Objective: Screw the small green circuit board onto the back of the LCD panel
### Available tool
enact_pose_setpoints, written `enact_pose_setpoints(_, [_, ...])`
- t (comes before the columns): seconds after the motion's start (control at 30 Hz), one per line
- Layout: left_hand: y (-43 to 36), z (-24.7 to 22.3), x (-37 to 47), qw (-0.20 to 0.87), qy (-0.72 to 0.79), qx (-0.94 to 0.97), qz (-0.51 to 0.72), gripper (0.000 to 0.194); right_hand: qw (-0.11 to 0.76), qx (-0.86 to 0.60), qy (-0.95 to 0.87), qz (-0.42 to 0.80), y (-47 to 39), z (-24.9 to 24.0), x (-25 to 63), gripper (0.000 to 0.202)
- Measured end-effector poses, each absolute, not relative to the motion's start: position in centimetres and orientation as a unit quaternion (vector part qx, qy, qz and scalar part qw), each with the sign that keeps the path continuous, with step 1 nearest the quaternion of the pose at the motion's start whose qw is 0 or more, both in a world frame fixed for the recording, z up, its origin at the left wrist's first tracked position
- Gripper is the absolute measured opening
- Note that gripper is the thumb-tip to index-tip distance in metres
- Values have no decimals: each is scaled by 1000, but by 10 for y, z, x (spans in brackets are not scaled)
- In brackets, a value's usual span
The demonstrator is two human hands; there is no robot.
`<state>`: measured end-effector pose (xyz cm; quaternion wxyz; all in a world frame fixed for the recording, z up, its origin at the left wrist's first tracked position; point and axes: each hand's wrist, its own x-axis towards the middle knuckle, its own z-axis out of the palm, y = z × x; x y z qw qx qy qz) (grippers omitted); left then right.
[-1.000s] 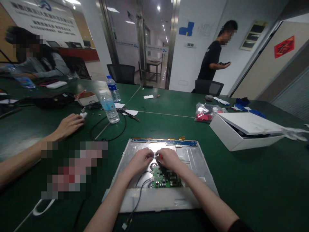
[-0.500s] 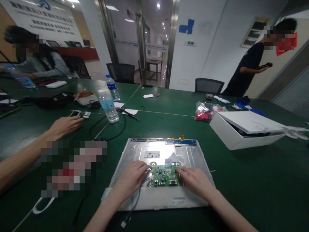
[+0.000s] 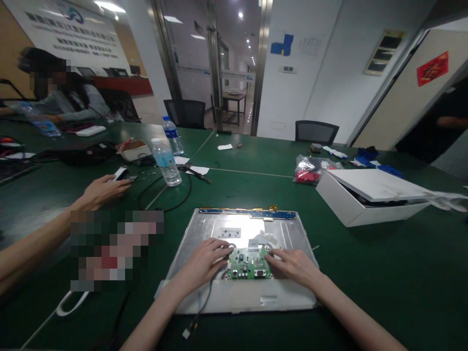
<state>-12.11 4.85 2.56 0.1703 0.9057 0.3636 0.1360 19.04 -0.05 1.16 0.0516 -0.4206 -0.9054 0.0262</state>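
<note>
A green circuit board [image 3: 245, 263] lies over the lower middle of a silver flat display panel [image 3: 204, 234]. My left hand [image 3: 206, 258] grips the board's left edge, fingertips at its upper left corner. At the right edge, my right hand [image 3: 292, 265] pinches the board near its upper right corner. Dark wires with a small white connector [image 3: 186, 333] run from beneath my left hand over the panel's lower edge. Clear tape and a ribbon end [image 3: 253, 244] show just behind the board. A blue strip board [image 3: 252, 214] runs along the panel's far edge.
Another person's hand [image 3: 104, 191] holds a small device at the left. Nearby stand two water bottles [image 3: 166, 163], with a black cable [image 3: 188, 195] looping beside them. A white box [image 3: 351, 209] and a bagged red item [image 3: 310, 170] are at the right.
The board has shifted slightly on the panel, and a ribbon end shows more plainly behind it. The other person's hand has lifted a small device. The standing person has moved far right.
</note>
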Motion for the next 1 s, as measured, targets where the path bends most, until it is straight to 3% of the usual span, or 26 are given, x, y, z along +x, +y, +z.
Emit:
enact_pose_setpoints(0.57, [53,10,-116,234,399,855,233,25,143,-505,-850,43,13,32,168,26])
enact_pose_setpoints(0.77, [52,12,-116,232,395,852,252,27,151,-478,-865,-6,15,30,172,33])
enact_pose_setpoints(1.0, [54,6,-117,230,402,856,228,24,125,-415,-899,-57,2,19,182,27])
